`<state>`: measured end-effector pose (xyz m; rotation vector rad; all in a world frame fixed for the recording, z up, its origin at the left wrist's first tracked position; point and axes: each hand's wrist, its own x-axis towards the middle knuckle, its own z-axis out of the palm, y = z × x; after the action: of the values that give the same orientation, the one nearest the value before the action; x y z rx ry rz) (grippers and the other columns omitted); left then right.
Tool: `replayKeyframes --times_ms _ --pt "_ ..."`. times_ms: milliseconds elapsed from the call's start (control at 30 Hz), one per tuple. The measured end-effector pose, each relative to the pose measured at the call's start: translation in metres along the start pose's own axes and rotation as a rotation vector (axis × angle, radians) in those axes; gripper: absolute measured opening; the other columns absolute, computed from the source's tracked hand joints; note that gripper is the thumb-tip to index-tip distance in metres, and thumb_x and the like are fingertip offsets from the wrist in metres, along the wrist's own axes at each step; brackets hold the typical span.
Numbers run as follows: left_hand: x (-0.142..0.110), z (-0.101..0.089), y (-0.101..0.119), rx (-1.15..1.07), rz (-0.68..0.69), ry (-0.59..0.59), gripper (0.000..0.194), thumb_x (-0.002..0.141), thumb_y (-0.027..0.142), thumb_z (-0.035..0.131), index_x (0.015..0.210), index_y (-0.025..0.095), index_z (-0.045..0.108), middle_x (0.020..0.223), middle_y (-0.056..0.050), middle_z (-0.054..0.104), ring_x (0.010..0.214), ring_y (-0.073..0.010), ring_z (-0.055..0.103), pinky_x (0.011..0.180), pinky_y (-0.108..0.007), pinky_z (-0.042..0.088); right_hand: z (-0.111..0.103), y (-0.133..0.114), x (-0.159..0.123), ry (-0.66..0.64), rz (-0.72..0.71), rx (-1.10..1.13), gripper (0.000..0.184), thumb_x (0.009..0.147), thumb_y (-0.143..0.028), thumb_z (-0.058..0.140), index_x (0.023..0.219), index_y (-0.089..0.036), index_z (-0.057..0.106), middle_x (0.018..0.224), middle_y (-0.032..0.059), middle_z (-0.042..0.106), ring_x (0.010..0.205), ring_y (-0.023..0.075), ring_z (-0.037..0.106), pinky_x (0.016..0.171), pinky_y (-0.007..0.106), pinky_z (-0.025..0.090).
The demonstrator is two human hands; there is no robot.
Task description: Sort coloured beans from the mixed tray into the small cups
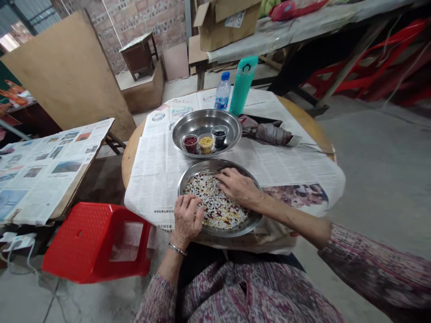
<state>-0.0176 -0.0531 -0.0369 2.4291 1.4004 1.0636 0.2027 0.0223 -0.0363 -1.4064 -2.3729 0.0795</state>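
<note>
Patterned shirt (pixel 256 291); half-curled left hand (pixel 186 218) overhangs round steel basin (pixel 232 233); loosely bent right hand (pixel 240 187) touches grains (pixel 215 202); hold unclear.

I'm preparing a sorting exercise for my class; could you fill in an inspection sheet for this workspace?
Surface: round table, spread with newspaper.
Job's things: near steel pan holds mixed grains and beans; far steel basin holds cups of red, yellow and black contents.
Clutter: water bottle, green bottle, grey fabric bundle.
Hands: right hand at the mix; left hand at the pan's left side.
Cables: white, low at far left.
Surroundings: red stool, cardboard box.
</note>
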Motion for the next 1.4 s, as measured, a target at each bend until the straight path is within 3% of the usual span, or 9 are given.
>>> replayKeyframes --times_ms 200,333,433,533,667,833,1033,1167,1400 --pt "0.000 -0.001 0.002 0.083 0.002 -0.058 0.028 0.100 0.023 0.038 0.085 0.019 0.061 0.089 -0.006 0.066 0.089 -0.0211 0.054 0.083 -0.040 0.041 -0.004 -0.035 -0.029 -0.201 -0.257 0.244 0.019 0.096 -0.023 0.048 0.103 -0.019 0.064 0.097 0.0083 0.059 0.089 0.0192 0.057 0.077 0.031 0.047" --pt "0.001 -0.001 0.002 0.092 0.003 -0.061 0.030 0.100 0.023 0.037 0.082 0.019 0.061 0.086 -0.005 0.065 0.087 -0.0208 0.053 0.081 -0.039 0.040 -0.014 -0.038 -0.039 -0.364 -0.400 0.410 0.015 0.094 -0.021 0.054 0.101 -0.020 0.067 0.094 0.0058 0.061 0.084 0.0160 0.058 0.072 0.028 0.045" --pt "0.001 -0.001 0.002 0.092 0.003 -0.055 0.032 0.101 0.024 0.036 0.081 0.019 0.060 0.085 -0.005 0.065 0.087 -0.0211 0.053 0.081 -0.039 0.039 -0.010 -0.034 -0.034 -0.371 -0.445 0.397 0.018 0.092 -0.017 0.053 0.098 -0.020 0.069 0.090 0.0053 0.063 0.083 0.0160 0.058 0.072 0.027 0.045" --pt "0.001 -0.002 0.002 0.090 0.004 -0.050 0.032 0.101 0.024 0.035 0.080 0.019 0.059 0.085 -0.005 0.065 0.086 -0.0211 0.052 0.081 -0.039 0.039 -0.001 -0.022 -0.022 -0.243 -0.373 0.338 0.022 0.093 -0.015 0.048 0.097 -0.020 0.069 0.089 0.0061 0.062 0.083 0.0170 0.058 0.073 0.028 0.046" --pt "0.001 -0.001 0.002 0.087 0.014 -0.049 0.032 0.101 0.024 0.035 0.080 0.020 0.058 0.085 -0.005 0.064 0.085 -0.0212 0.052 0.081 -0.039 0.039 0.007 -0.001 0.001 -0.031 -0.103 0.324 0.024 0.094 -0.017 0.046 0.099 -0.019 0.069 0.097 0.0088 0.064 0.092 0.0199 0.060 0.085 0.033 0.048" --pt "0.000 0.001 -0.001 0.018 -0.004 -0.011 0.020 0.100 0.024 0.039 0.096 0.019 0.058 0.099 -0.007 0.063 0.098 -0.0233 0.054 0.089 -0.042 0.042 0.010 -0.010 0.025 -0.010 0.080 0.178 0.025 0.093 -0.022 0.048 0.103 -0.018 0.070 0.104 0.0123 0.064 0.103 0.0257 0.056 0.090 0.038 0.048" --pt "-0.002 0.002 -0.003 -0.010 -0.020 0.079 0.021 0.098 0.027 0.043 0.116 0.018 0.051 0.119 -0.014 0.056 0.114 -0.0266 0.052 0.099 -0.047 0.043 0.015 -0.056 0.012 -0.078 -0.315 0.308 0.019 0.092 -0.027 0.055 0.102 -0.018 0.069 0.105 0.0102 0.062 0.103 0.0234 0.053 0.091 0.039 0.048" --pt "-0.002 0.001 -0.001 0.004 -0.017 0.055 0.019 0.097 0.024 0.045 0.113 0.018 0.053 0.113 -0.012 0.060 0.110 -0.0250 0.054 0.098 -0.044 0.044 0.006 -0.051 -0.008 -0.163 -0.529 0.327 0.014 0.091 -0.025 0.056 0.094 -0.019 0.068 0.103 0.0085 0.063 0.099 0.0223 0.055 0.088 0.039 0.049" --pt "0.001 -0.002 0.002 0.102 0.025 -0.093 0.027 0.099 0.023 0.041 0.081 0.021 0.060 0.084 -0.004 0.065 0.086 -0.0203 0.055 0.083 -0.039 0.039 -0.006 0.006 -0.015 -0.010 -0.091 0.203 0.023 0.095 -0.021 0.045 0.097 -0.019 0.067 0.096 0.0097 0.063 0.093 0.0215 0.060 0.085 0.035 0.051"
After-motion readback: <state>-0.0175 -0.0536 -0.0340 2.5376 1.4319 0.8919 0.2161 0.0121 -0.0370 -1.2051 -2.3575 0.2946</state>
